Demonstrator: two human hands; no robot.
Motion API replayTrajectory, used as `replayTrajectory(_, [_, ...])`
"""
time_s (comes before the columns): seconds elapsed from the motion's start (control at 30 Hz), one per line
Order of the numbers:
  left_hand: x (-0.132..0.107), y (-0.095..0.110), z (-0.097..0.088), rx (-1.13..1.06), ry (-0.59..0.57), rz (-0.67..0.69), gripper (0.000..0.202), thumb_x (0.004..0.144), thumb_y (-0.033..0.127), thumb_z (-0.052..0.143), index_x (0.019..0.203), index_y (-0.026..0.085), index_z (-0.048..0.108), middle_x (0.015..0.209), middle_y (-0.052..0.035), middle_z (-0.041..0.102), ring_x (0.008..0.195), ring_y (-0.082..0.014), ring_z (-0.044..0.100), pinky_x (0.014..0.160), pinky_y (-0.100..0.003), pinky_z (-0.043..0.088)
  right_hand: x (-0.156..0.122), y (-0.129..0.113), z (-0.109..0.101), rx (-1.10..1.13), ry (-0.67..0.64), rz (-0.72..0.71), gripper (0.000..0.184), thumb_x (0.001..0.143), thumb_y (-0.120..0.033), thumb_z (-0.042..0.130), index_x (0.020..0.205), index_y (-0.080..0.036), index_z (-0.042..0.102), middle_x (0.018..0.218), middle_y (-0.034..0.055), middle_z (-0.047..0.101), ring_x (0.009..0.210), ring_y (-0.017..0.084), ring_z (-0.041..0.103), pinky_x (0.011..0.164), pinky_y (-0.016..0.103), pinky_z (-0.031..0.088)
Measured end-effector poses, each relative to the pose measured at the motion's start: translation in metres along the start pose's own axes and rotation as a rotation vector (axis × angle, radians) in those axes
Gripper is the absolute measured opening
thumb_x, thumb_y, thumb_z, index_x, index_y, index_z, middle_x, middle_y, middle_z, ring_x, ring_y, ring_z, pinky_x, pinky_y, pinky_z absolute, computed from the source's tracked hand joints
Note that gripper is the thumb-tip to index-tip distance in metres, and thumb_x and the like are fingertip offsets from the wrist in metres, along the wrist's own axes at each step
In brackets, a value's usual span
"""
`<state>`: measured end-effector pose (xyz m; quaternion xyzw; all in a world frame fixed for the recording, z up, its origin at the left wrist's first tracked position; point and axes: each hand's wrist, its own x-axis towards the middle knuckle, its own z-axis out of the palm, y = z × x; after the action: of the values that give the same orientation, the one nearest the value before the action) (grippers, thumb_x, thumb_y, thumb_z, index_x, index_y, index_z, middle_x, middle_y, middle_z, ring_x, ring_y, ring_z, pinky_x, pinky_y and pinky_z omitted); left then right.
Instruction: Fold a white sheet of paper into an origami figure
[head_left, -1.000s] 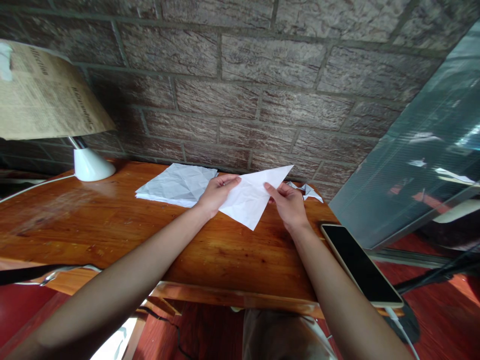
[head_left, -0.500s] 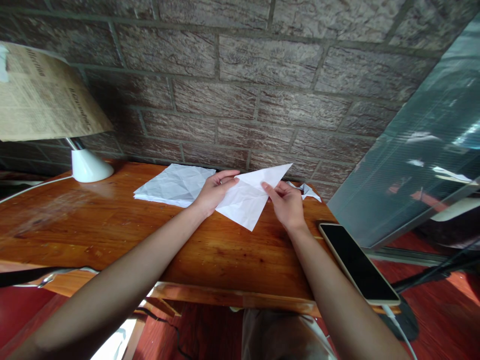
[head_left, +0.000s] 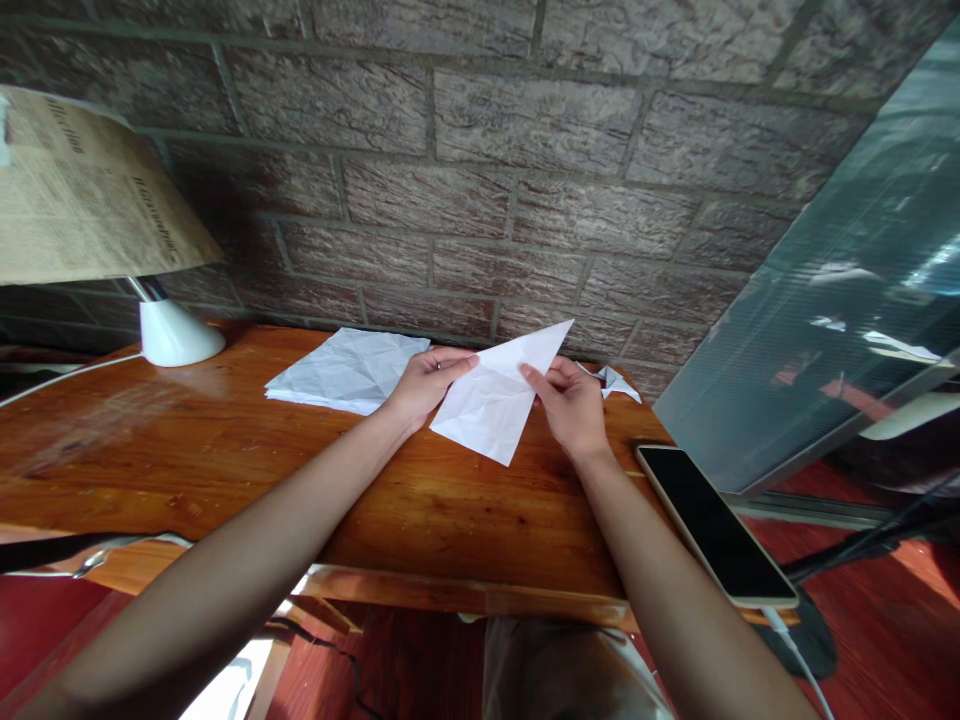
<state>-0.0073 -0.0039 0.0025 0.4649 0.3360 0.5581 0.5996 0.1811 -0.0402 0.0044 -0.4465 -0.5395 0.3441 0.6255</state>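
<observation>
Above the wooden table, both hands hold a folded white sheet of paper [head_left: 491,400], creased, with one sharp corner pointing up to the right. My left hand [head_left: 427,382] pinches its upper left edge, thumb on top. My right hand [head_left: 570,400] grips the right edge, the thumb pressed on the face and the fingers behind, partly hidden. Left of the held sheet lies a stack of creased white paper [head_left: 349,368]. Just behind my right hand sits a small folded paper piece [head_left: 619,385], partly covered by that hand.
A lamp with a newsprint shade [head_left: 97,190] and white base [head_left: 178,333] stands at the left of the wooden table [head_left: 420,520]. A phone [head_left: 716,520] with a charging cable [head_left: 799,650] lies at the right edge. A brick wall [head_left: 465,220] rises behind; a translucent panel [head_left: 787,330] stands at right.
The held paper has turned slightly, its upper tip shifting a little left and up and its bottom corner a little right. Both hands keep their grip.
</observation>
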Motion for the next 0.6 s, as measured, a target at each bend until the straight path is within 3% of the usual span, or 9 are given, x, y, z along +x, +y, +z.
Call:
replayTrajectory(0.07, [0.0003, 0.0003, -0.0005, -0.038, -0.019, -0.04, 0.042, 0.052, 0.037, 0.095, 0.084, 0.015, 0.08, 0.081, -0.0053, 0.077, 0.07, -0.0165, 0.067, 0.073, -0.03, 0.052, 0.0001, -0.0006, -0.0001, 0.016, 0.09, -0.001, 0.059, 0.067, -0.048, 0.084, 0.114, -0.021, 0.061, 0.063, -0.0041, 0.069, 0.054, 0.014, 0.055, 0.055, 0.026, 0.045])
replayTrajectory(0.13, [0.0001, 0.002, -0.0011, -0.044, -0.034, -0.074, 0.039, 0.052, 0.036, 0.095, 0.082, 0.016, 0.079, 0.08, -0.0042, 0.077, 0.069, -0.0157, 0.067, 0.071, -0.029, 0.052, 0.0005, -0.0011, -0.0009, 0.018, 0.126, 0.009, 0.07, 0.065, -0.049, 0.085, 0.123, -0.02, 0.057, 0.061, -0.0054, 0.068, 0.055, 0.014, 0.056, 0.057, 0.027, 0.046])
replayTrajectory(0.33, [-0.0016, 0.0051, -0.0037, 0.021, -0.096, -0.08, 0.043, 0.055, 0.039, 0.094, 0.087, 0.015, 0.081, 0.083, -0.0075, 0.078, 0.073, -0.0184, 0.069, 0.073, -0.031, 0.053, 0.0015, 0.0002, -0.0035, 0.052, 0.002, 0.054, 0.041, 0.066, -0.051, 0.084, 0.09, -0.02, 0.072, 0.07, -0.0007, 0.073, 0.06, 0.014, 0.059, 0.062, 0.029, 0.048])
replayTrajectory(0.47, [-0.0024, 0.0011, -0.0038, 0.028, -0.092, -0.047, 0.046, 0.057, 0.046, 0.092, 0.09, 0.015, 0.082, 0.085, -0.0091, 0.079, 0.075, -0.0217, 0.07, 0.077, -0.035, 0.053, 0.0014, 0.0019, -0.0034, 0.028, -0.021, 0.054, 0.037, 0.066, -0.05, 0.084, 0.085, -0.021, 0.073, 0.07, -0.0011, 0.072, 0.059, 0.014, 0.058, 0.059, 0.028, 0.045])
replayTrajectory(0.6, [-0.0033, -0.0001, -0.0021, 0.046, -0.047, -0.006, 0.045, 0.057, 0.051, 0.091, 0.083, 0.016, 0.081, 0.083, -0.0072, 0.079, 0.067, -0.0193, 0.068, 0.067, -0.031, 0.051, 0.001, 0.0014, -0.0022, 0.052, -0.03, 0.053, 0.036, 0.066, -0.05, 0.085, 0.083, -0.021, 0.072, 0.07, -0.0014, 0.072, 0.058, 0.013, 0.057, 0.058, 0.028, 0.045])
